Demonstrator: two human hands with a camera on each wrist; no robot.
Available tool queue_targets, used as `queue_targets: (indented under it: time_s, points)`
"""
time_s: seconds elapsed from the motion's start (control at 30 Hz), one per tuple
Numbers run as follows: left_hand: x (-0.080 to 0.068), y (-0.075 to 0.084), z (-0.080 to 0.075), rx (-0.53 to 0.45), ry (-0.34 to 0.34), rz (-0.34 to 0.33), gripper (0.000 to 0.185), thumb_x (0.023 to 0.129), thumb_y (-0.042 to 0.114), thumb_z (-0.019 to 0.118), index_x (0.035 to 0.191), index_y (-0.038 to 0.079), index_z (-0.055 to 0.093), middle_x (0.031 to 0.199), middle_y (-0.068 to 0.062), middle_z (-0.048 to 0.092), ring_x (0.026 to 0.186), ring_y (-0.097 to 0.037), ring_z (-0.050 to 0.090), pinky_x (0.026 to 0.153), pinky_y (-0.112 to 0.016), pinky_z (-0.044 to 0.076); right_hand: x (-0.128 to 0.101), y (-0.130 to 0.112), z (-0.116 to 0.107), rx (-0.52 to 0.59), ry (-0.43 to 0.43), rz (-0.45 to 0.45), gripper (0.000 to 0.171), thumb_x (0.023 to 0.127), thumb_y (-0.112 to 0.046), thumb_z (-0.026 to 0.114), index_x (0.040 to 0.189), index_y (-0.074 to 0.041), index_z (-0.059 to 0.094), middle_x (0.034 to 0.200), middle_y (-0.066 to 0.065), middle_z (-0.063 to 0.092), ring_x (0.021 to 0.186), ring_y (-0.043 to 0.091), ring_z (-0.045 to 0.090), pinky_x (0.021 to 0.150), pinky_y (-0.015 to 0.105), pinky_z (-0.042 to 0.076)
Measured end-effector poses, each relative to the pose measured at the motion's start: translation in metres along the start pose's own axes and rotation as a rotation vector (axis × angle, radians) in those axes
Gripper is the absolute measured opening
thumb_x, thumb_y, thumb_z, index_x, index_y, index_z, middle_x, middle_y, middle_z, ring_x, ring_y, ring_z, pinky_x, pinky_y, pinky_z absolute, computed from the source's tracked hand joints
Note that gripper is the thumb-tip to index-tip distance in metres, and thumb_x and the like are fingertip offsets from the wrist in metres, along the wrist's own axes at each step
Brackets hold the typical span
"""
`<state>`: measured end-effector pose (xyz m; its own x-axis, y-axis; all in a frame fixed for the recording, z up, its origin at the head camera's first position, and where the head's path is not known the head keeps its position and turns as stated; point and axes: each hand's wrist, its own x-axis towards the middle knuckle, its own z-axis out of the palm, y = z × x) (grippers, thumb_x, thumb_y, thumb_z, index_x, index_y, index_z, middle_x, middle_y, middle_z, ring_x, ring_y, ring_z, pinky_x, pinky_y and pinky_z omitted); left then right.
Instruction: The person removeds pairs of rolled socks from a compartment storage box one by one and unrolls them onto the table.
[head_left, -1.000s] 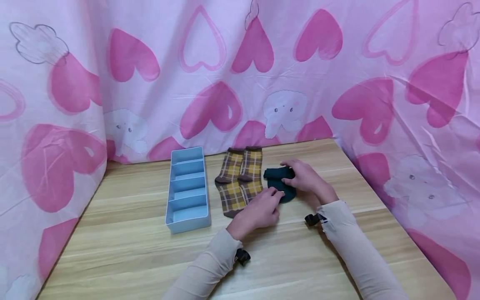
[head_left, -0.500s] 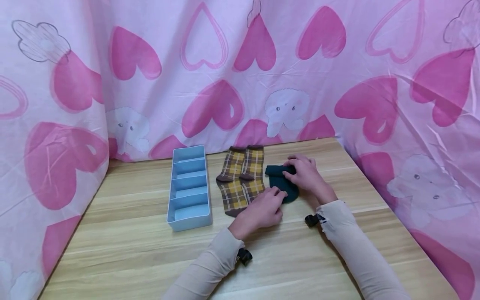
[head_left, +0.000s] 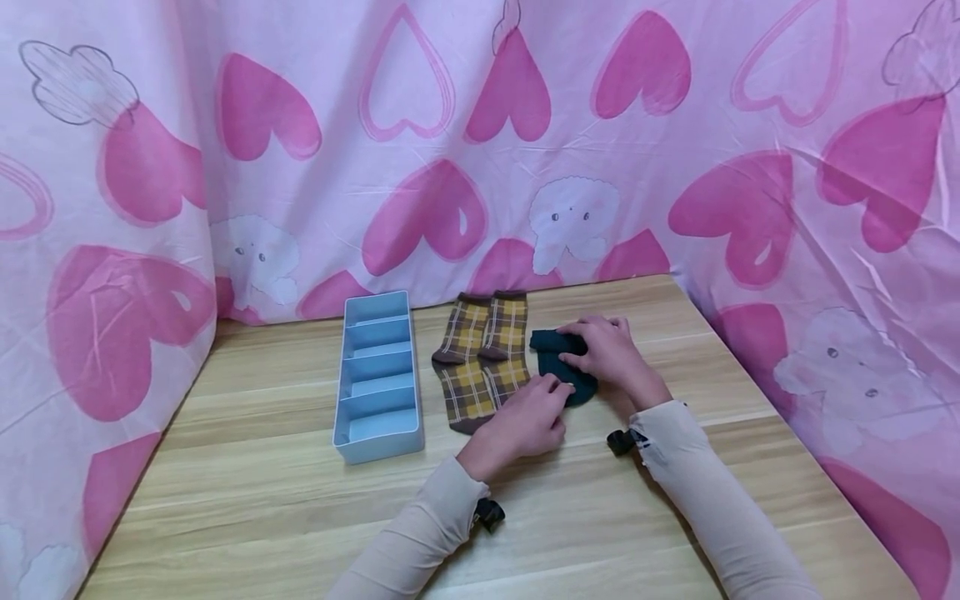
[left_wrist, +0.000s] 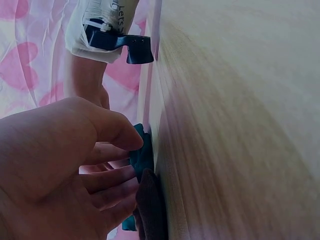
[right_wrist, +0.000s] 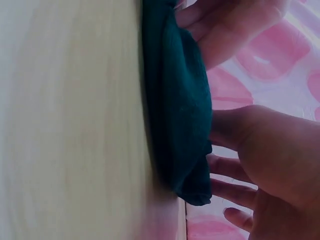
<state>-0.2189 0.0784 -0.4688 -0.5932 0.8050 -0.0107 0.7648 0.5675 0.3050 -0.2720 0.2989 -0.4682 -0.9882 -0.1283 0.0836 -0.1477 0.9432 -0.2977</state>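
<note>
A: What's nearest in the scene?

B: Two forearms in cream sleeves, each with a small black clip at the wrist, reaching out over the wooden table (head_left: 247,500). Beyond them are the hands themselves.

A: What is the left hand doing?

B: The left hand (head_left: 525,421) lies palm down near the middle of the table. Its fingers are curled, and the fingertips meet the near edge of the dark green sock (head_left: 558,367). The left wrist view shows the thumb and fingers closing on that green fabric, so I read it as a pinch on the sock's near end.

A: And the right hand?

B: The right hand (head_left: 611,350) is a little farther and to the right, laid over the top of the same sock. Its fingers bend over the far, bundled part, with the thumb coming in from the near side, so it grips the fabric rather than lying flat.

A: Where exactly is the sock?

B: It lies on the table, right of centre, between the two hands and partly folded on itself.

A: What else is about it?

B: Just to its left, touching or nearly so, a pair of brown and yellow plaid socks (head_left: 480,358) lies flat, cuffs pointing far. Left of those stands a pale blue divided tray (head_left: 341,417), running near to far. Farthest is a pink curtain with hearts (head_left: 480,142), closing the back and both sides.
</note>
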Motion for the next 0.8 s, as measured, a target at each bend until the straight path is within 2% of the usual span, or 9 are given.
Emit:
queue_targets:
  time_s: [0.2,0.33,0.47,0.6,0.8]
  points:
    - [0.0,0.0,0.0,0.005,0.001,-0.006,0.053,0.106,0.025,0.067,0.156,0.012,0.055,0.148,-0.008,0.059,0.133,-0.021,0.057,0.122,-0.036,0.047,0.003,-0.002,0.0,0.006,0.002,0.004,0.044,0.099,-0.03,0.081,0.139,-0.013,0.072,0.134,0.016,0.072,0.128,0.038,0.062,0.105,0.06,0.032]
    - [-0.001,0.001,0.001,0.006,0.0,-0.01,0.053,0.106,0.025,0.068,0.156,0.013,0.055,0.148,-0.007,0.059,0.133,-0.021,0.057,0.122,-0.035,0.048,0.007,-0.001,0.0,0.023,0.024,0.026,0.039,0.1,-0.029,0.081,0.133,-0.013,0.067,0.126,0.015,0.077,0.116,0.037,0.068,0.106,0.06,0.032]
    - [-0.002,0.002,0.001,0.012,0.0,-0.014,0.053,0.106,0.026,0.067,0.156,0.013,0.055,0.147,-0.008,0.059,0.132,-0.021,0.057,0.12,-0.035,0.049,0.012,-0.001,-0.002,-0.014,0.036,0.023,0.032,0.101,-0.031,0.078,0.128,-0.015,0.069,0.118,0.013,0.08,0.105,0.035,0.071,0.107,0.061,0.035]
    - [-0.002,0.002,0.001,0.018,-0.001,-0.015,0.053,0.106,0.026,0.067,0.156,0.013,0.055,0.147,-0.008,0.059,0.132,-0.021,0.057,0.119,-0.035,0.051,0.017,-0.002,-0.006,-0.051,-0.008,0.007,0.033,0.1,-0.033,0.079,0.127,-0.014,0.074,0.123,0.012,0.08,0.111,0.034,0.071,0.109,0.063,0.036]
    - [-0.002,0.003,0.002,0.023,0.006,-0.016,0.053,0.106,0.025,0.067,0.156,0.013,0.055,0.146,-0.008,0.059,0.133,-0.021,0.058,0.117,-0.035,0.052,0.024,-0.005,-0.01,-0.105,-0.089,-0.002,0.037,0.097,-0.029,0.083,0.129,-0.011,0.073,0.127,0.012,0.078,0.116,0.034,0.069,0.114,0.066,0.038]
